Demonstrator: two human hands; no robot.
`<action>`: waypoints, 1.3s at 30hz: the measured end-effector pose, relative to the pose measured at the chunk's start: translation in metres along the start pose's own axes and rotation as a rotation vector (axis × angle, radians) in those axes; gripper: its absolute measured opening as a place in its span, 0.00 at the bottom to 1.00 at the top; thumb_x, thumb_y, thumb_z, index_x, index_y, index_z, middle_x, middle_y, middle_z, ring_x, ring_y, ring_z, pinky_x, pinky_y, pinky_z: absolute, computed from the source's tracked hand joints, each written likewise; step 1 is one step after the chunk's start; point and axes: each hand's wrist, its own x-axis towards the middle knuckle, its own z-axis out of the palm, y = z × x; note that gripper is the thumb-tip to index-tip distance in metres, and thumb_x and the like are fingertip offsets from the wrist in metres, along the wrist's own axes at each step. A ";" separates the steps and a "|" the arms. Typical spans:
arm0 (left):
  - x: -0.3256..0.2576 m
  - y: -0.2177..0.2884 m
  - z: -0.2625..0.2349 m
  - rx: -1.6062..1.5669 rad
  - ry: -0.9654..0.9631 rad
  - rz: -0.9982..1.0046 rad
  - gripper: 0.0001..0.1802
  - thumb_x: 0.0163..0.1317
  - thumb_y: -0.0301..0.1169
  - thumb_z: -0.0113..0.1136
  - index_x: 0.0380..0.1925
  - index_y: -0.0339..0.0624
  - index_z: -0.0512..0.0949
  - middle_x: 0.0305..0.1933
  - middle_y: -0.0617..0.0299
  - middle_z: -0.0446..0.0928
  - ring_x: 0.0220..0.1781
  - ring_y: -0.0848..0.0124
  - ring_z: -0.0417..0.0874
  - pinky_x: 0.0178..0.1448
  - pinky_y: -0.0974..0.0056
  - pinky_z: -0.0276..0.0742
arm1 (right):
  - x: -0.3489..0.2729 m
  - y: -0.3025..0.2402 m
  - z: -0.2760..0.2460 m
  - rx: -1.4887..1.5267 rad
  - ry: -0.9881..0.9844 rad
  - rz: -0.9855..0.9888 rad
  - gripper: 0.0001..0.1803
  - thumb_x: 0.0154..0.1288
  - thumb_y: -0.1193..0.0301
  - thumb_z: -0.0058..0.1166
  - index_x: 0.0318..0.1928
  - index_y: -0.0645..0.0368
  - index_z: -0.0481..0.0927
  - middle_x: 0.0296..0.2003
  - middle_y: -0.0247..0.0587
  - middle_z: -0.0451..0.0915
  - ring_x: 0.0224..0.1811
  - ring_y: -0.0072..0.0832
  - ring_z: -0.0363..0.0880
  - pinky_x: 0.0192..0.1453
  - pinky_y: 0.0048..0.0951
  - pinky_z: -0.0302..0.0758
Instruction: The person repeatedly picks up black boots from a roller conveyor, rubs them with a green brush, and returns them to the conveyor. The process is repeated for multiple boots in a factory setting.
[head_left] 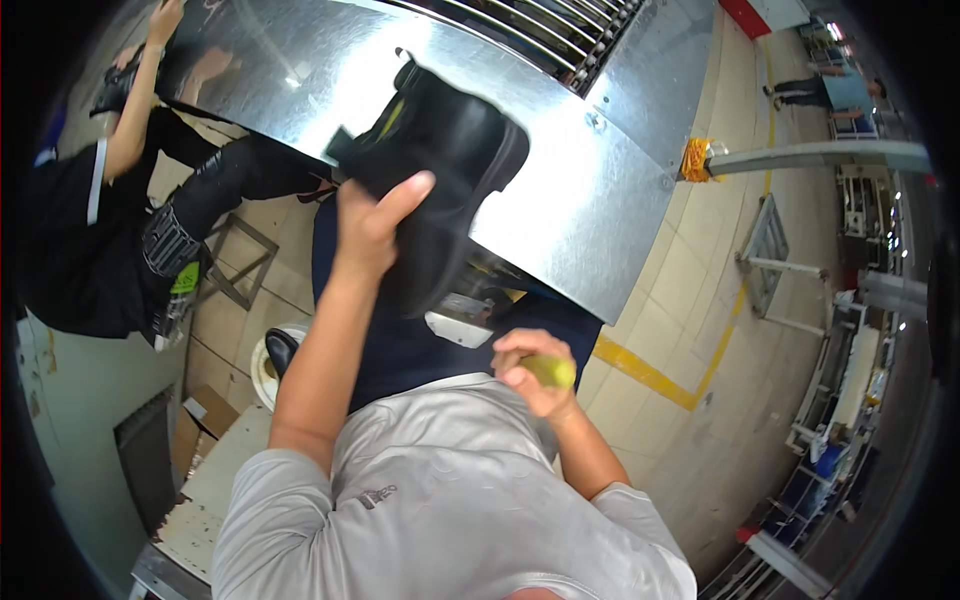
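Note:
My left hand point(372, 228) is closed round a black boot point(445, 150), its thumb lying across the side. The boot is tilted over the near edge of the metal table, with a bit of yellow-green showing at its opening. Close to my body on the right, my right hand point(530, 368) has its fingers curled round a small yellow-green object point(552, 372). Motion blurs that object, and its kind cannot be made out. The two hands are apart.
A shiny metal table point(580, 190) lies ahead, with a roller rack point(540, 35) at its far side. A co-worker point(90, 210) sits at the left, holding a dark item. A white bucket point(262, 372) with a black shoe stands left of me. A metal rail point(810, 157) juts in from the right.

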 end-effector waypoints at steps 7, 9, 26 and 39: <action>-0.059 0.027 -0.090 0.708 -0.385 0.115 0.39 0.45 0.17 0.78 0.62 0.35 0.76 0.66 0.48 0.80 0.72 0.57 0.78 0.81 0.51 0.61 | 0.067 0.015 -0.013 0.455 0.359 0.123 0.14 0.77 0.62 0.56 0.47 0.61 0.76 0.18 0.32 0.66 0.16 0.22 0.66 0.23 0.27 0.67; -0.069 0.014 -0.092 0.734 -0.420 0.203 0.39 0.46 0.15 0.75 0.63 0.37 0.75 0.68 0.44 0.77 0.76 0.53 0.72 0.82 0.48 0.60 | 0.099 0.014 -0.016 0.572 0.490 0.189 0.12 0.78 0.62 0.54 0.41 0.57 0.73 0.17 0.30 0.63 0.15 0.21 0.63 0.22 0.27 0.65; -0.068 0.010 -0.059 0.991 -0.295 0.193 0.36 0.47 0.23 0.80 0.59 0.39 0.77 0.66 0.46 0.79 0.75 0.48 0.73 0.81 0.44 0.60 | 0.185 0.051 0.003 0.977 0.601 0.211 0.19 0.76 0.57 0.56 0.34 0.56 0.70 0.14 0.30 0.61 0.11 0.21 0.61 0.20 0.27 0.65; -0.080 -0.009 -0.068 0.958 -0.153 0.108 0.37 0.54 0.16 0.70 0.67 0.29 0.71 0.72 0.45 0.72 0.73 0.52 0.73 0.76 0.52 0.67 | 0.190 0.055 0.016 0.455 0.512 -0.052 0.15 0.79 0.61 0.56 0.34 0.54 0.71 0.18 0.22 0.65 0.17 0.12 0.61 0.23 0.20 0.61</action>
